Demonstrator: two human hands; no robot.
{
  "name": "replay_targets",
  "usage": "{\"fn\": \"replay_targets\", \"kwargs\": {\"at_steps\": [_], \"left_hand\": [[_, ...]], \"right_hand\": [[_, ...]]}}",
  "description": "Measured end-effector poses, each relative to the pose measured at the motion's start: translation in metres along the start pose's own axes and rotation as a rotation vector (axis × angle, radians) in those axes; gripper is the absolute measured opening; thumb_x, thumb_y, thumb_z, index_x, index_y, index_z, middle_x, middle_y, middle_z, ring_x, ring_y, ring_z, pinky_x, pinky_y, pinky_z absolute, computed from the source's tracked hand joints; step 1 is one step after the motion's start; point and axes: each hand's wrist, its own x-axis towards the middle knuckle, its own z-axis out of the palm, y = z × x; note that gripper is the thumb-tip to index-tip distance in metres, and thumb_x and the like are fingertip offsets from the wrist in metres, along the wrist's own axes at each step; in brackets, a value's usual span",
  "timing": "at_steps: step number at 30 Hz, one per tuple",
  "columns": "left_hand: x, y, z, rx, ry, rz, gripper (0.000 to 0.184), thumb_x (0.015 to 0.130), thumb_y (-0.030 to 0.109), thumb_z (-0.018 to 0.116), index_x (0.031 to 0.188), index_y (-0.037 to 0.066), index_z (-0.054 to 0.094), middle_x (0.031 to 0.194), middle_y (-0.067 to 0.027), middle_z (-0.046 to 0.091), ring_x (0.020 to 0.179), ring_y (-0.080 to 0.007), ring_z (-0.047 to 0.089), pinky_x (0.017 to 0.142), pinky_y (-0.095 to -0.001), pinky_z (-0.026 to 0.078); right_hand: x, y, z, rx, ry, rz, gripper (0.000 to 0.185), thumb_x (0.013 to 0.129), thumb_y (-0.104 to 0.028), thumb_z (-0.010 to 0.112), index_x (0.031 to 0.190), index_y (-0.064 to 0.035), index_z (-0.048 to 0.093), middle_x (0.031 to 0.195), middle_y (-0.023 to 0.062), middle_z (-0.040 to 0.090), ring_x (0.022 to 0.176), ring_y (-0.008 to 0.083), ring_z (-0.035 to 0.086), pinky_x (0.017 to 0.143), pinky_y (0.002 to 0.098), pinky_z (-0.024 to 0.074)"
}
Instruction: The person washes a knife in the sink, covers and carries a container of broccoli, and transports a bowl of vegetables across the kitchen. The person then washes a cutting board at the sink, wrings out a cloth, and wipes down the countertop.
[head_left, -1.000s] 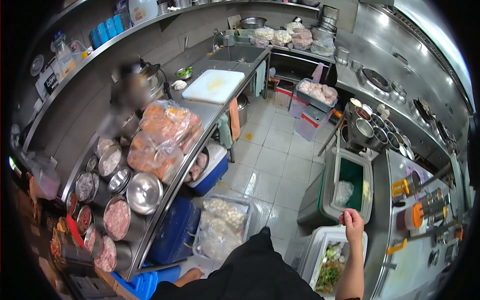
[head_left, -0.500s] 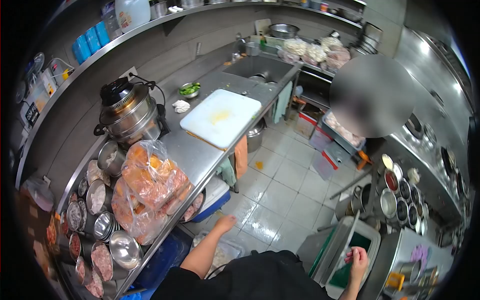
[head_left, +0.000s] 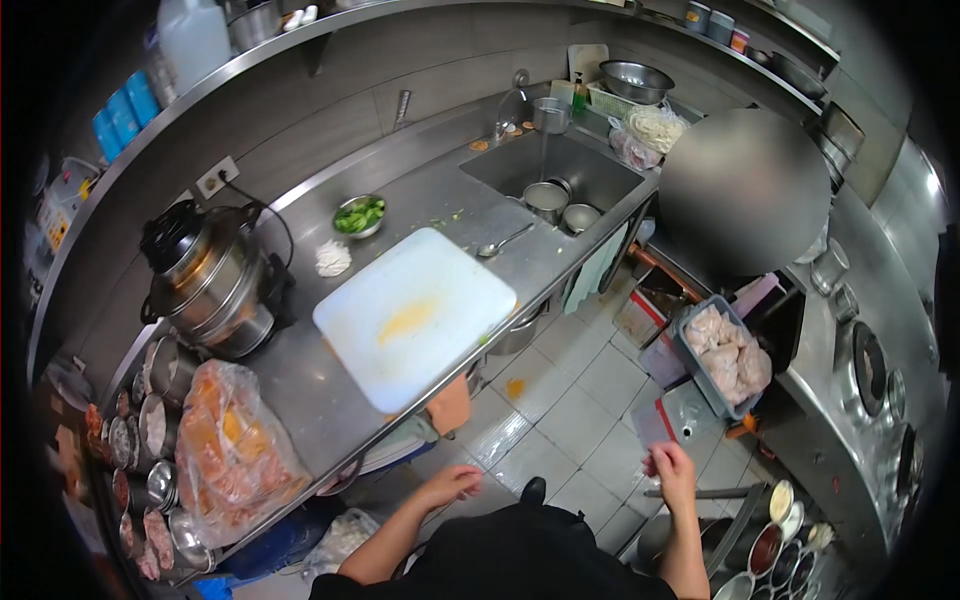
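My left hand (head_left: pixel 450 487) hangs over the floor in front of the steel counter, below the cutting board. Its fingers are loosely bent and hold nothing. To the right, my right hand (head_left: pixel 671 471) is raised over the floor tiles, its fingers half curled and apart, with nothing visible in them. A white cutting board (head_left: pixel 440 290) with a yellow-orange stain lies on the counter. Behind it stand a small bowl of green vegetables (head_left: pixel 359 215) and a crumpled white cloth (head_left: pixel 333 259). A spoon (head_left: pixel 506 240) rests between the board and the sink.
Bagged orange-red meat (head_left: pixel 235 450) sits at the counter's left, near a steel cooker (head_left: pixel 210 280). Pots stand in the sink (head_left: pixel 550 165). A grey bin of pale meat (head_left: pixel 722 355) is on the right, near a person with a blurred head. Sauce containers (head_left: pixel 766 550) stand lower right.
My view has moved forward toward the board and sink. The open-topped bin beneath my right hand has left view. Both hands have swung; neither has taken hold of anything.
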Motion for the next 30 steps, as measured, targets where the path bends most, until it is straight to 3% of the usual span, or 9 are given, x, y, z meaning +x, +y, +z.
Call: {"fn": "replay_targets", "kwargs": {"at_steps": [6, 8, 13, 16, 17, 20, 24, 27, 30], "left_hand": [[0.024, 0.150, -0.069, -0.271, 0.500, 0.385, 0.031, 0.101, 0.028, 0.054, 0.118, 0.003, 0.060, 0.099, -0.0090, 0.068, 0.082, -0.0163, 0.066, 0.072, -0.0302, 0.053], [0.037, 0.196, -0.103, -0.306, 0.726, 0.518, 0.033, 0.101, 0.031, 0.055, 0.117, 0.002, 0.060, 0.097, -0.0080, 0.067, 0.078, -0.0152, 0.065, 0.070, -0.0283, 0.052], [0.110, 0.269, -0.212, -0.474, 0.889, 0.667, 0.036, 0.102, 0.033, 0.053, 0.120, 0.003, 0.056, 0.097, -0.0092, 0.065, 0.080, -0.0176, 0.066, 0.064, -0.0282, 0.055], [0.177, 0.301, -0.293, -0.670, 1.071, 0.680, 0.042, 0.101, 0.036, 0.052, 0.126, 0.002, 0.047, 0.104, -0.0128, 0.061, 0.079, -0.0236, 0.067, 0.066, -0.0330, 0.058], [0.205, 0.302, -0.332, -0.731, 1.129, 0.679, 0.043, 0.101, 0.037, 0.052, 0.124, 0.001, 0.046, 0.106, -0.0140, 0.060, 0.079, -0.0260, 0.068, 0.065, -0.0353, 0.059], [0.258, 0.305, -0.418, -0.857, 1.248, 0.669, 0.043, 0.099, 0.038, 0.055, 0.118, 0.000, 0.043, 0.106, -0.0176, 0.056, 0.076, -0.0310, 0.068, 0.060, -0.0421, 0.062], [0.292, 0.334, -0.448, -0.928, 1.399, 0.492, 0.035, 0.097, 0.022, 0.056, 0.116, -0.004, 0.043, 0.101, -0.0195, 0.057, 0.069, -0.0291, 0.068, 0.053, -0.0408, 0.063], [0.311, 0.337, -0.455, -0.856, 1.616, 0.600, 0.030, 0.093, 0.010, 0.053, 0.117, -0.007, 0.046, 0.105, -0.0207, 0.060, 0.071, -0.0288, 0.068, 0.052, -0.0360, 0.063], [0.311, 0.350, -0.430, -0.761, 1.732, 0.573, 0.029, 0.093, 0.012, 0.052, 0.113, -0.008, 0.047, 0.100, -0.0214, 0.062, 0.072, -0.0292, 0.068, 0.050, -0.0375, 0.063]], "right_hand": [[0.209, -0.056, 0.105, -0.098, -0.418, -0.135, 0.021, 0.098, -0.017, 0.057, 0.107, -0.0017, 0.067, 0.087, 0.0069, 0.070, 0.075, 0.0123, 0.066, 0.069, 0.0270, 0.0538], [0.244, -0.070, 0.143, -0.156, -0.551, -0.226, 0.020, 0.097, -0.018, 0.058, 0.108, -0.0045, 0.067, 0.092, 0.0087, 0.071, 0.078, 0.0165, 0.068, 0.071, 0.0293, 0.0539], [0.299, -0.085, 0.186, -0.333, -0.775, -0.530, 0.022, 0.095, -0.023, 0.062, 0.110, -0.0081, 0.067, 0.100, 0.0131, 0.070, 0.089, 0.0312, 0.067, 0.079, 0.0370, 0.0526], [0.345, -0.075, 0.169, -0.364, -0.823, -0.393, 0.024, 0.094, -0.024, 0.062, 0.111, -0.0074, 0.067, 0.101, 0.0139, 0.069, 0.093, 0.0332, 0.066, 0.083, 0.0379, 0.0522], [0.365, -0.072, 0.161, -0.396, -0.799, -0.395, 0.025, 0.095, -0.023, 0.062, 0.112, -0.0057, 0.066, 0.099, 0.0123, 0.070, 0.088, 0.0285, 0.068, 0.080, 0.0357, 0.0533], [0.424, -0.075, 0.138, -0.221, -0.734, -0.024, 0.023, 0.097, -0.020, 0.059, 0.112, -0.0024, 0.066, 0.094, 0.0093, 0.071, 0.078, 0.0172, 0.068, 0.072, 0.0294, 0.0536], [0.525, -0.066, 0.127, -0.081, -0.755, 0.081, 0.021, 0.099, -0.018, 0.057, 0.110, -0.0009, 0.065, 0.090, 0.0077, 0.071, 0.076, 0.0130, 0.066, 0.068, 0.0256, 0.0523], [0.606, -0.074, 0.149, -0.118, -0.855, 0.059, 0.021, 0.099, -0.017, 0.057, 0.110, 0.0000, 0.064, 0.088, 0.0084, 0.070, 0.073, 0.0132, 0.065, 0.066, 0.0267, 0.0510], [0.667, -0.107, 0.183, -0.156, -1.059, 0.017, 0.021, 0.099, -0.017, 0.058, 0.111, -0.0008, 0.064, 0.088, 0.0076, 0.070, 0.075, 0.0127, 0.065, 0.068, 0.0270, 0.0522]]}}
